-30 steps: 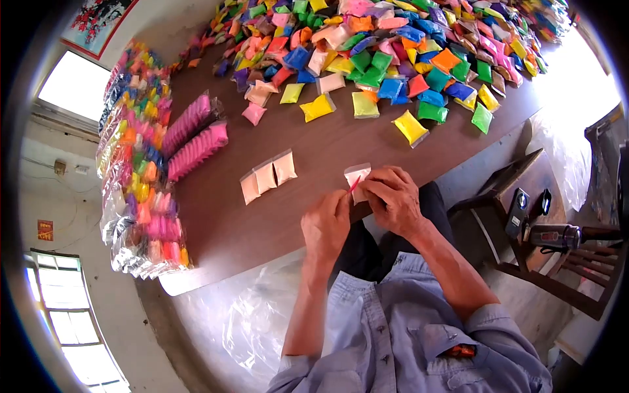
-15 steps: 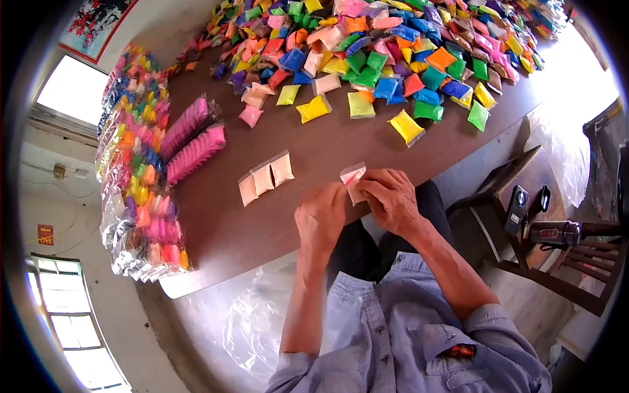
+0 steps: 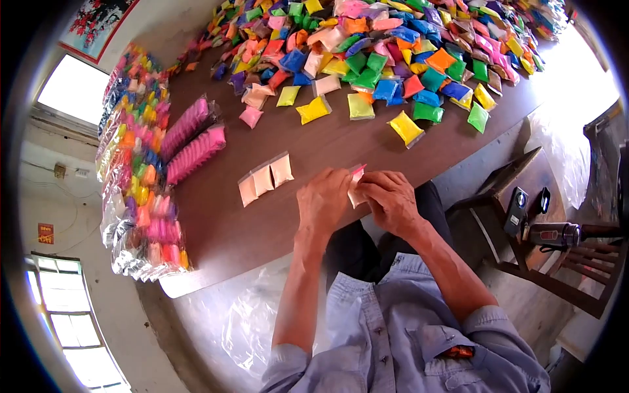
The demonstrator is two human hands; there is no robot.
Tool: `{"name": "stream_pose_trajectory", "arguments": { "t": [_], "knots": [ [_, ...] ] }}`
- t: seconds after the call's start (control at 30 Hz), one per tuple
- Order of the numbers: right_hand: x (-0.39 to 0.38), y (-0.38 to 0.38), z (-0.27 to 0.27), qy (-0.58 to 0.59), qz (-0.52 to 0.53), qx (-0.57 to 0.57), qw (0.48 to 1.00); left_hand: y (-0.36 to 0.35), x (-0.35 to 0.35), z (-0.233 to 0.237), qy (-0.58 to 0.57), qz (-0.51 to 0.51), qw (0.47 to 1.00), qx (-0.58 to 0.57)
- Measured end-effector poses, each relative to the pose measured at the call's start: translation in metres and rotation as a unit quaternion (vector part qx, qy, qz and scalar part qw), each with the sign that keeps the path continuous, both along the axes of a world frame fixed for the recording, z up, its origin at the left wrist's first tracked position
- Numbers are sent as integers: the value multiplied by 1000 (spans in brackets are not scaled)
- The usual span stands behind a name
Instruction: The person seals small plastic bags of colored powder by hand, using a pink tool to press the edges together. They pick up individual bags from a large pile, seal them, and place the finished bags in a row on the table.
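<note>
A small clear packet with pale peach filling and a pink-red strip near its top (image 3: pixel 356 194) is held between my two hands, just over the table's near edge. My right hand (image 3: pixel 393 202) pinches its right side with curled fingers. From the other side, my left hand (image 3: pixel 322 200) has its bent fingers closed at the packet's upper left edge; the fingertips are partly hidden. Left of my hands, a row of three peach packets (image 3: pixel 265 179) lies on the brown table (image 3: pixel 216 232).
A large heap of colourful packets (image 3: pixel 373 59) covers the table's far side. Pink packet stacks (image 3: pixel 196 154) lie at left, beside a tall row of bagged mixed packets (image 3: pixel 141 183). A wooden chair (image 3: pixel 544 216) at right bears a flask (image 3: pixel 555 233) and a dark device (image 3: pixel 517 211).
My left hand has shifted slightly right and up, its fingers now against the packet's top. The packet appears narrower and more covered. My right hand has barely moved.
</note>
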State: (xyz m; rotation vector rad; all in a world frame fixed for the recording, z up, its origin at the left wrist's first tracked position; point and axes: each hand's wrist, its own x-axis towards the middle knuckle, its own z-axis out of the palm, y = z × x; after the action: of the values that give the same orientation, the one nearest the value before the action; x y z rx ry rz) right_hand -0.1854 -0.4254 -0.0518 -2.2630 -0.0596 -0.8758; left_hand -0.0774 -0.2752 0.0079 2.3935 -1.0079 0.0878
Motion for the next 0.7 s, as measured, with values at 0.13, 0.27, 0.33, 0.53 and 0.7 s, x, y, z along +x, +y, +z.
{"name": "stream_pose_trajectory", "arguments": {
  "t": [0.13,0.27,0.33,0.53,0.7],
  "knots": [
    [-3,-2,-4,16,7,-7,1000,-3,12,-8,-28,31,999,31],
    [-2,-2,-3,14,6,-1,1000,3,10,-6,-27,43,999,-1],
    [-2,-1,-4,23,5,3,1000,5,-5,-6,-5,21,999,-24],
    [-2,-2,-2,22,4,-1,1000,18,-7,-15,-17,74,997,-23],
    [-3,0,-2,24,-1,4,1000,22,-26,-8,19,65,995,-68]
  ]
}}
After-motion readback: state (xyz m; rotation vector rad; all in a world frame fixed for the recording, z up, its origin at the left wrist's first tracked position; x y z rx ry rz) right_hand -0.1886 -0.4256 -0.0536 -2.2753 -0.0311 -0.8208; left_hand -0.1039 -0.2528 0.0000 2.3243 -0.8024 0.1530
